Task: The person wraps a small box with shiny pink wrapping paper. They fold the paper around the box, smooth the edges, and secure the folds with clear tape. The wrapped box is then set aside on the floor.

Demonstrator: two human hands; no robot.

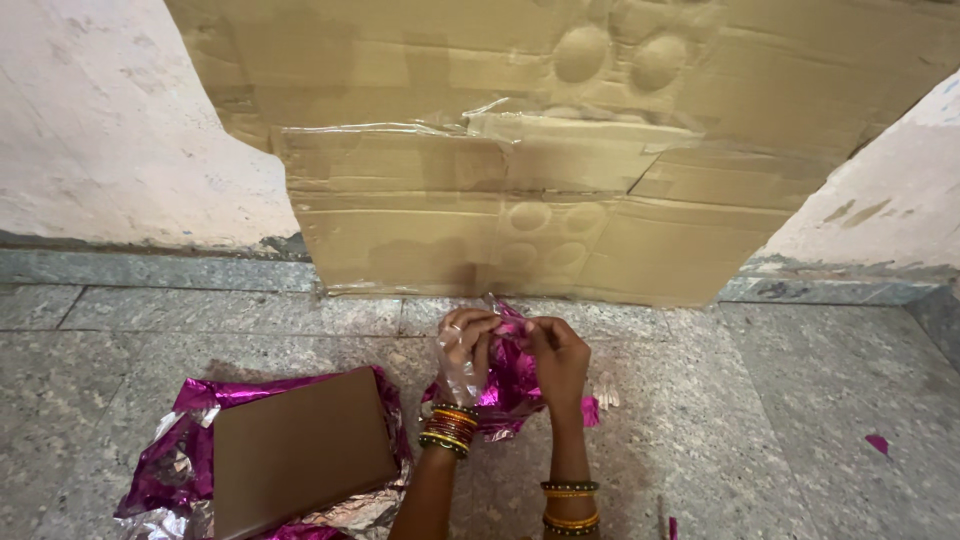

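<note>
One head-worn view — looking steeply down, close over the stone floor (760, 420) — faces a cardboard-covered wall (560, 200).

We see both forearms rising from the near edge, close together and nearly parallel, bangles at each wrist. Our left hand (466, 345) curls its fingers inward, knuckles facing us. Our right hand (558, 358) is bent at the wrist, fingers pinched toward the left hand, almost touching.
</note>
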